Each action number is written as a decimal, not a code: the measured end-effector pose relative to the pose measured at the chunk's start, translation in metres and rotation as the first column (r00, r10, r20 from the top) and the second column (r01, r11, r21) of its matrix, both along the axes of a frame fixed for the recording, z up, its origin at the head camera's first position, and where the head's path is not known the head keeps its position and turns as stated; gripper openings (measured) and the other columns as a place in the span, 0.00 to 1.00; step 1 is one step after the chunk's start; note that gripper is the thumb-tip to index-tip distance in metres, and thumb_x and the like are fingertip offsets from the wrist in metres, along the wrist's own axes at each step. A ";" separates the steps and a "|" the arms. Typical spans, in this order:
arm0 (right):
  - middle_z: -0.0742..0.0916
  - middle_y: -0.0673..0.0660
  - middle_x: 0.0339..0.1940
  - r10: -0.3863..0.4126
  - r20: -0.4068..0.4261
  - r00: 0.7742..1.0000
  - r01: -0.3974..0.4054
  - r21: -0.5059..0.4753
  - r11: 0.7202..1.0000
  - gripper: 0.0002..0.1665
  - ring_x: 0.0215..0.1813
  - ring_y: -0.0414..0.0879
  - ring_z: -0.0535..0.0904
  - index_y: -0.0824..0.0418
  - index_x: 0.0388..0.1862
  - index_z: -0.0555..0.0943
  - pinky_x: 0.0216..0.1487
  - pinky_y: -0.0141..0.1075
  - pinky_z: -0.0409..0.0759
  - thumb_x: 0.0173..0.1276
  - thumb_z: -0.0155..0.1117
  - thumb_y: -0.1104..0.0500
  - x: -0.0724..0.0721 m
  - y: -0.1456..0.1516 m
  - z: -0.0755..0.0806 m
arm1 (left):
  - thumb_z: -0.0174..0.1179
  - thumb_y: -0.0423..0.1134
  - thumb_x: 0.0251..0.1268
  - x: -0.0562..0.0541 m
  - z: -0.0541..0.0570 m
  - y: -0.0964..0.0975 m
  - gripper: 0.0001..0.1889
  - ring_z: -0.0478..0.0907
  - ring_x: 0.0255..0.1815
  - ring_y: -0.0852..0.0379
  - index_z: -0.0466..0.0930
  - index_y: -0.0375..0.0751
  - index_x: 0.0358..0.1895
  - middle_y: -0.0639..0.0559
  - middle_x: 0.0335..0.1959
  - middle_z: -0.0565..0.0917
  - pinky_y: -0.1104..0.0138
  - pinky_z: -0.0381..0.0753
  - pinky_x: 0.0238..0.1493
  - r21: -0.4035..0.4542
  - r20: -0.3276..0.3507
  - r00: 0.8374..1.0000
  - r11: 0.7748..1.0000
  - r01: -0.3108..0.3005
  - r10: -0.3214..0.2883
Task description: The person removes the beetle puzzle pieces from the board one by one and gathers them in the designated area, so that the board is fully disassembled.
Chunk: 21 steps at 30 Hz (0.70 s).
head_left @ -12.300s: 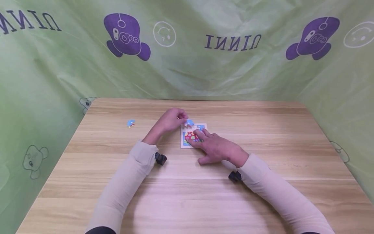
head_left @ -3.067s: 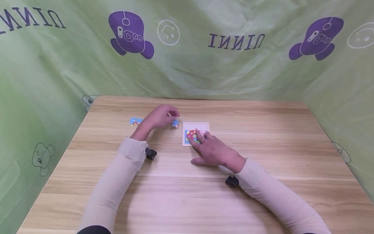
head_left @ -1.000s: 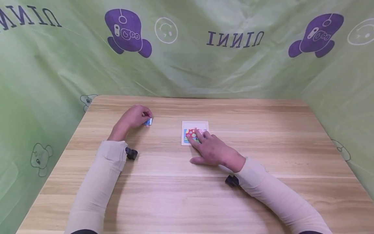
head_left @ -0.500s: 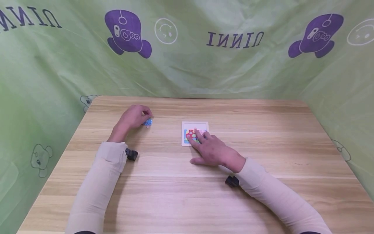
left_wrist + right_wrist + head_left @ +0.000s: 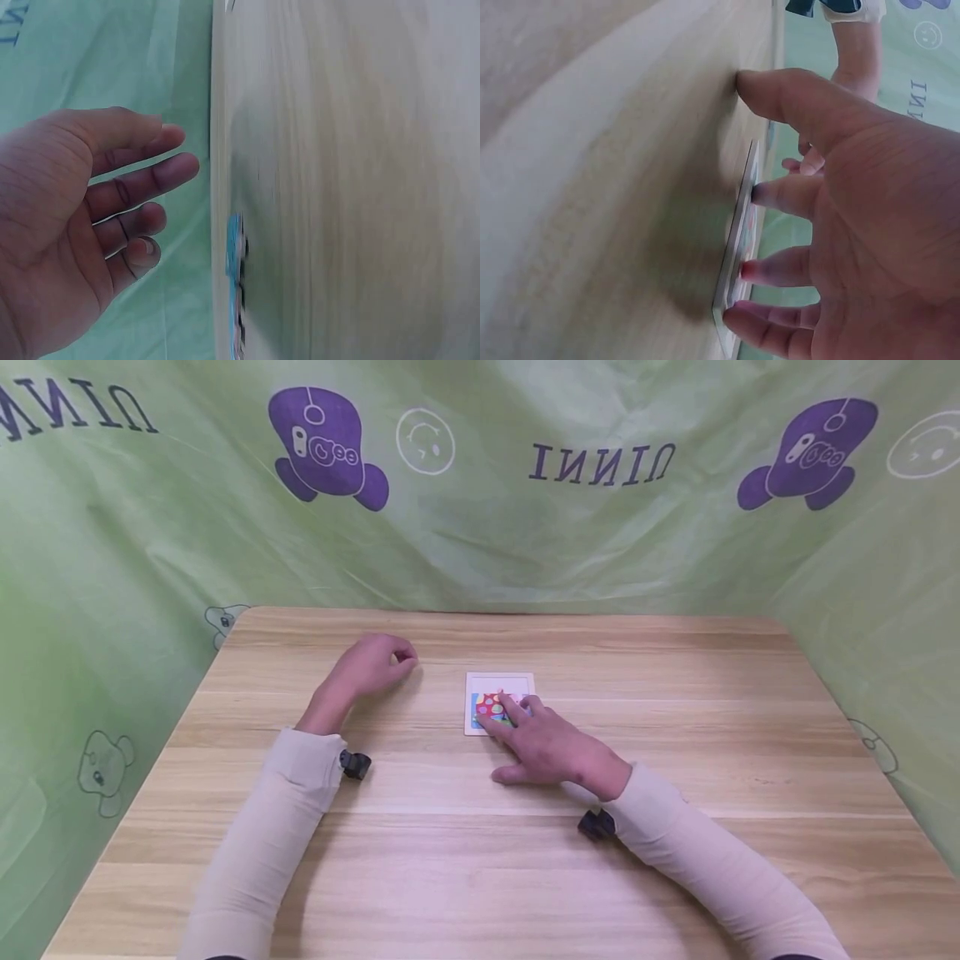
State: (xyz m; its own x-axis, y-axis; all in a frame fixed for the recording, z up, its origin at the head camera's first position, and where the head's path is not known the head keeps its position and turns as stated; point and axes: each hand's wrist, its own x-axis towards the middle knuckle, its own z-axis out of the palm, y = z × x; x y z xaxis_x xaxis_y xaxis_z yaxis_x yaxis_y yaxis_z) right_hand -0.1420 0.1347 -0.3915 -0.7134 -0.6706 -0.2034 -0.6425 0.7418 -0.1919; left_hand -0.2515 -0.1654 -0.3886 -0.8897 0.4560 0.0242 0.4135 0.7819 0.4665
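My left hand [image 5: 371, 664] is above the table, left of the puzzle board, fingers loosely bent. In the left wrist view the left hand [image 5: 82, 195] holds nothing, and thumb and fingers are apart. Blue puzzle pieces [image 5: 235, 251] lie on the wood beside it; in the head view that hand and forearm hide them. My right hand [image 5: 555, 747] rests spread fingers on the white-framed puzzle board [image 5: 468, 714]. Red and blue picture pieces [image 5: 491, 706] fill its lower part, partly covered by the fingers; its upper strip is bare. The right wrist view shows fingertips [image 5: 761, 193] touching the board.
A wood-grain table [image 5: 465, 877] extends around both arms. Its far edge meets a green curtain [image 5: 480, 543] with purple figures. Small black cameras [image 5: 355, 765] sit at both wrists.
Blue top pieces have left the board since the oldest frame. My left hand carried a blue piece leftward, let it go, and has moved back slightly right. The right hand stays on the board.
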 end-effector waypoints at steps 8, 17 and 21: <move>0.64 0.74 0.78 -0.004 -0.038 0.999 0.005 0.020 1.000 0.49 0.70 0.73 0.64 0.53 0.82 0.63 0.70 0.58 0.67 0.69 0.67 0.37 -0.002 -0.003 -0.004 | 0.59 0.39 0.75 0.011 -0.003 0.035 0.09 0.81 0.44 0.52 0.88 0.41 0.45 0.50 0.42 0.87 0.55 0.79 0.53 -0.006 0.023 0.996 0.997 0.081 -0.081; 0.62 0.72 0.79 -0.002 -0.033 0.999 0.003 0.033 0.999 0.48 0.71 0.72 0.63 0.52 0.83 0.62 0.69 0.58 0.67 0.70 0.65 0.35 -0.002 -0.002 -0.004 | 0.62 0.38 0.73 0.018 -0.007 0.073 0.06 0.79 0.43 0.54 0.88 0.44 0.44 0.54 0.38 0.85 0.58 0.78 0.50 -0.026 0.035 0.984 0.984 0.177 -0.176; 0.62 0.72 0.79 0.003 -0.039 0.999 -0.002 0.041 0.999 0.48 0.70 0.72 0.64 0.52 0.83 0.62 0.68 0.57 0.68 0.70 0.65 0.35 -0.003 -0.001 -0.002 | 0.61 0.37 0.73 0.017 -0.010 0.080 0.08 0.80 0.45 0.53 0.88 0.42 0.46 0.52 0.40 0.85 0.58 0.78 0.52 -0.038 0.041 0.975 0.975 0.219 -0.217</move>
State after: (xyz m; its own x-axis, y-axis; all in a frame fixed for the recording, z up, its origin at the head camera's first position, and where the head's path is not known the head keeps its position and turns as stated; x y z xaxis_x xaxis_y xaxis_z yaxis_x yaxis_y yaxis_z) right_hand -0.1448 0.1335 -0.3940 -0.7196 -0.6642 -0.2026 -0.6509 0.7468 -0.1365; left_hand -0.2346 -0.0857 -0.3988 -0.7687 0.6390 -0.0293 0.5596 0.6940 0.4530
